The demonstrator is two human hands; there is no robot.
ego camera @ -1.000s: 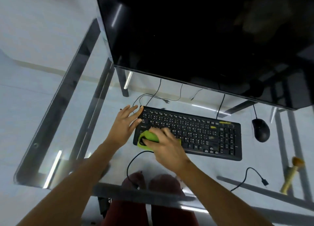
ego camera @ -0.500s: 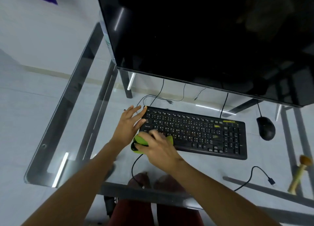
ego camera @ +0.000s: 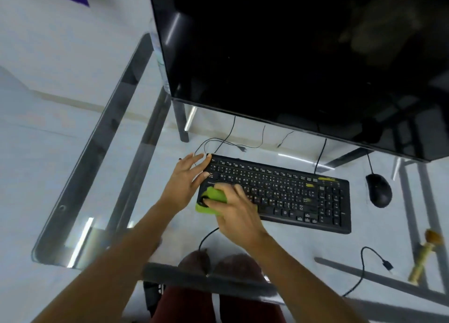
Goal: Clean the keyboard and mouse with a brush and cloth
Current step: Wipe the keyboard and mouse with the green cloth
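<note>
A black keyboard (ego camera: 291, 191) lies on the glass desk (ego camera: 97, 176) in front of me. My right hand (ego camera: 237, 213) grips a green cloth (ego camera: 210, 201) and presses it on the keyboard's near left corner. My left hand (ego camera: 188, 179) lies flat with straight fingers against the keyboard's left end. A black mouse (ego camera: 379, 190) sits to the right of the keyboard, untouched. A wooden-handled brush (ego camera: 424, 257) lies at the desk's right edge.
A large dark monitor (ego camera: 291, 55) fills the back of the desk. Thin black cables (ego camera: 226, 142) run behind the keyboard, and a loose cable with a plug (ego camera: 387, 265) lies near the front right. My knees show under the glass.
My right hand slid the green cloth left along the keyboard's front rows to the corner, then a little back up. My left hand stayed at the keyboard's left end.
</note>
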